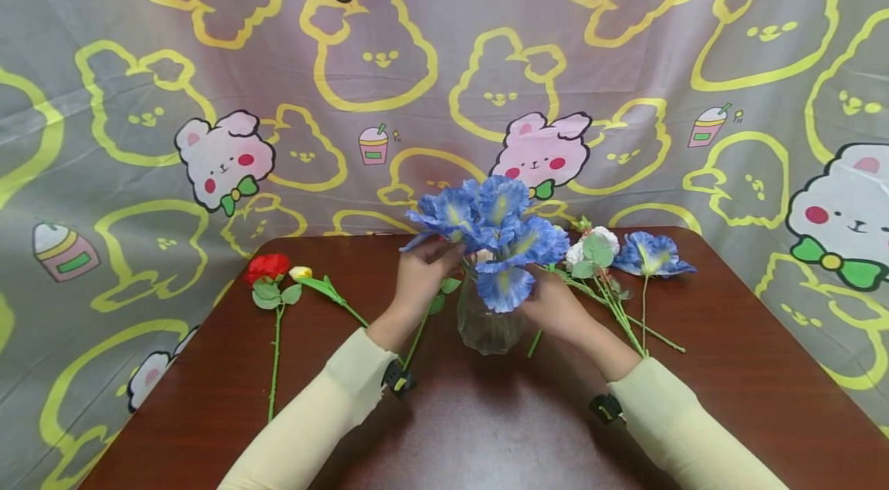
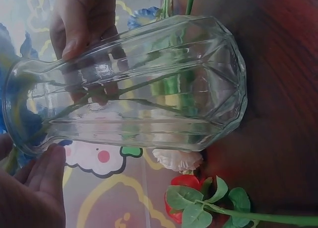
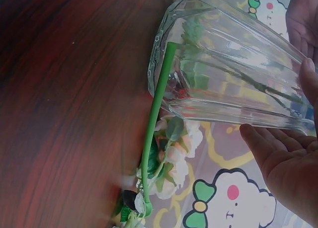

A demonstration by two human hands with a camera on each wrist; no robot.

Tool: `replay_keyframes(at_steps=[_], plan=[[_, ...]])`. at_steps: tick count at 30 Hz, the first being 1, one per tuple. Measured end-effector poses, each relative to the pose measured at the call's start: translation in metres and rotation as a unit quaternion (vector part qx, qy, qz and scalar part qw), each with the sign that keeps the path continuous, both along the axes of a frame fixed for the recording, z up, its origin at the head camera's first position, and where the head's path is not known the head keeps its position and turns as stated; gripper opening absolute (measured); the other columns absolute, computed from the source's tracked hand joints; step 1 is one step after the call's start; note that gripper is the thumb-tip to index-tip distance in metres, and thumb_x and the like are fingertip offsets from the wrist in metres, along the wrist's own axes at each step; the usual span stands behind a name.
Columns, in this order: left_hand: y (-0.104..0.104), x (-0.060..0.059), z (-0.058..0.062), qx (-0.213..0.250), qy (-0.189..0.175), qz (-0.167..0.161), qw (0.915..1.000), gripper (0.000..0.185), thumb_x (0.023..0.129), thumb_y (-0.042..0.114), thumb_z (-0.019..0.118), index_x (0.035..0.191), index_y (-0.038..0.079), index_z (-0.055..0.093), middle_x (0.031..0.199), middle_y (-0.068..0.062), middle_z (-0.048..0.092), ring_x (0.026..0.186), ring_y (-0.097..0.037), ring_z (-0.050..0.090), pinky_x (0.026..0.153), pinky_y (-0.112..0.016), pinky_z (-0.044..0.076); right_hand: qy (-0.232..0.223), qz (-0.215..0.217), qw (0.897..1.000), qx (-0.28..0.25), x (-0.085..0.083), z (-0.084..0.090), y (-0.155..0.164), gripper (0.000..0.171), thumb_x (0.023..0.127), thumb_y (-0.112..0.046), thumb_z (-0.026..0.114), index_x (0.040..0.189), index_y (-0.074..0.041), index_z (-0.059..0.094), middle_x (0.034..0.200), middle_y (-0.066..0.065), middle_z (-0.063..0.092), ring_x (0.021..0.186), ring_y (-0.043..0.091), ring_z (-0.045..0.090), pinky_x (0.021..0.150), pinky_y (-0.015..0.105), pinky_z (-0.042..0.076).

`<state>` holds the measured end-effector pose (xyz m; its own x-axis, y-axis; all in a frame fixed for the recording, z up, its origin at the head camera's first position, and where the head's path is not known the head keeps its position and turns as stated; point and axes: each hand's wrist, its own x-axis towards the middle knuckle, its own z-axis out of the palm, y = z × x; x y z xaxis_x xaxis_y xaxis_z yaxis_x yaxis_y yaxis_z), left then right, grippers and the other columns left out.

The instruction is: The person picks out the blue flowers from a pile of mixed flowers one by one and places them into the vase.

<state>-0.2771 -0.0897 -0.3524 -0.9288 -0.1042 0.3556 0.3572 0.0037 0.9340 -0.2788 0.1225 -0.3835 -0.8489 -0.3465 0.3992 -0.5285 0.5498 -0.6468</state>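
Observation:
A clear faceted glass vase [image 2: 198, 79] stands upright on the table with a cluster of blue artificial flowers [image 1: 500, 235] above its mouth. Thin stems [image 3: 248, 81] run down inside the glass. At the rim, my left hand [image 1: 425, 274] pinches a blue flower low at its base, thumb and fingers on either side. Its fingertips lie partly behind petals in the head view. My right hand [image 1: 561, 312] holds the vase near the neck, its thumb [image 2: 77, 37] on one side and fingers on the other.
Left on the brown table [image 1: 458, 436] lie a red rose [image 1: 267, 268] and a yellow-white tulip [image 1: 301, 273]. White flowers [image 1: 593, 249] and another blue flower [image 1: 653, 255] lie at the right. A cartoon-print cloth [image 1: 417, 119] hangs behind the table.

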Motion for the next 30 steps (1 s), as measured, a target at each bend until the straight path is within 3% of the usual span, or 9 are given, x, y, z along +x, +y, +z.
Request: replay_keyframes(at_steps=[10,18,20,25,30], plan=[[-0.005,0.006,-0.001,0.001,-0.040,-0.047,0.9981,0.030,0.091,0.008,0.068,0.113,-0.011,0.065,0.109,-0.022,0.068,0.088,-0.028,0.069,0.084,-0.046,0.054,0.001,0.005,1.000,-0.002,0.001,0.000,0.001,0.052,0.076,-0.001,0.066,0.124,0.014,0.054,0.056,-0.007,0.036,0.049,0.009,0.036,0.047,0.027,0.034],[-0.018,0.009,-0.006,-0.075,-0.055,-0.077,0.9927,0.039,0.092,0.012,0.067,0.126,-0.007,0.060,0.122,-0.022,0.063,0.110,-0.031,0.062,0.088,-0.036,0.053,-0.002,0.006,1.000,-0.002,0.001,0.000,0.000,0.052,0.076,-0.002,0.068,0.123,0.014,0.054,0.058,-0.005,0.042,0.052,0.010,0.041,0.049,0.028,0.038],[-0.021,0.009,-0.008,-0.091,-0.052,-0.095,0.9899,0.042,0.091,0.011,0.067,0.129,-0.005,0.058,0.125,-0.020,0.061,0.116,-0.030,0.059,0.091,-0.037,0.051,-0.006,0.006,1.000,-0.003,0.001,0.000,0.001,0.052,0.077,-0.002,0.068,0.124,0.014,0.054,0.057,-0.005,0.040,0.051,0.010,0.040,0.048,0.028,0.037],[-0.027,0.008,-0.017,-0.104,-0.029,-0.175,0.9786,0.056,0.089,0.002,0.067,0.140,-0.004,0.046,0.135,-0.022,0.053,0.125,-0.034,0.051,0.101,-0.044,0.044,-0.013,0.010,1.000,-0.007,0.001,0.000,0.001,0.053,0.077,-0.002,0.068,0.125,0.014,0.053,0.057,-0.005,0.041,0.051,0.010,0.040,0.048,0.028,0.037],[-0.029,0.007,-0.031,-0.133,-0.039,-0.205,0.9688,0.069,0.085,0.003,0.073,0.144,-0.005,0.039,0.141,-0.025,0.047,0.132,-0.036,0.043,0.108,-0.047,0.034,-0.016,0.012,1.000,-0.009,0.000,0.000,0.001,0.053,0.078,-0.003,0.069,0.126,0.014,0.053,0.060,-0.003,0.047,0.052,0.011,0.043,0.049,0.029,0.039]])
